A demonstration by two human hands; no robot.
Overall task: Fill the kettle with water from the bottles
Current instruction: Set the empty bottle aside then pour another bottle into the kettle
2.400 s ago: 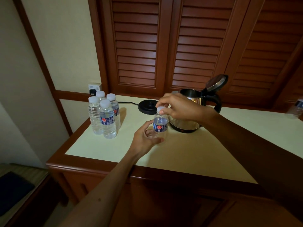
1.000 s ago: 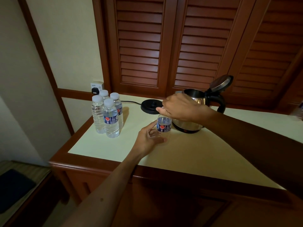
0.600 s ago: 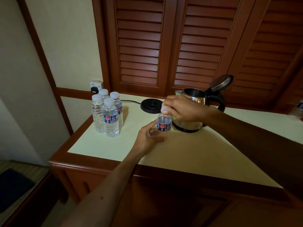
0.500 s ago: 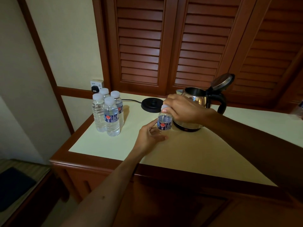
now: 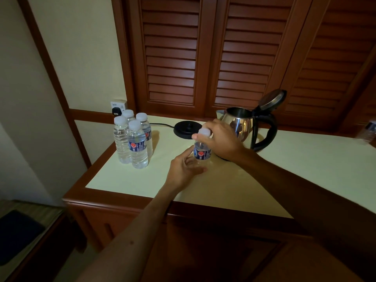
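Observation:
A small water bottle (image 5: pixel 201 151) with a blue label stands upright on the cream countertop (image 5: pixel 284 171). My left hand (image 5: pixel 184 166) wraps around its lower body. My right hand (image 5: pixel 220 139) reaches over it, fingers closed on its white cap (image 5: pixel 203 132). Just behind stands the steel kettle (image 5: pixel 237 123) with a black handle, its lid (image 5: pixel 271 98) tipped open. Its black base (image 5: pixel 188 128) sits separately to the left. Several capped bottles (image 5: pixel 133 139) are grouped at the far left of the counter.
A wall socket with a black plug (image 5: pixel 118 107) sits behind the bottle group, with a cord running to the base. Louvred wooden doors (image 5: pixel 203 53) rise behind the counter. Another bottle (image 5: pixel 369 131) shows blurred at the right edge. The wooden counter edge (image 5: pixel 142 202) lies below.
My right hand has shifted on the cap, which now shows more between the fingers. The bottle stays in the same spot in my left hand. The camera view has moved slightly.

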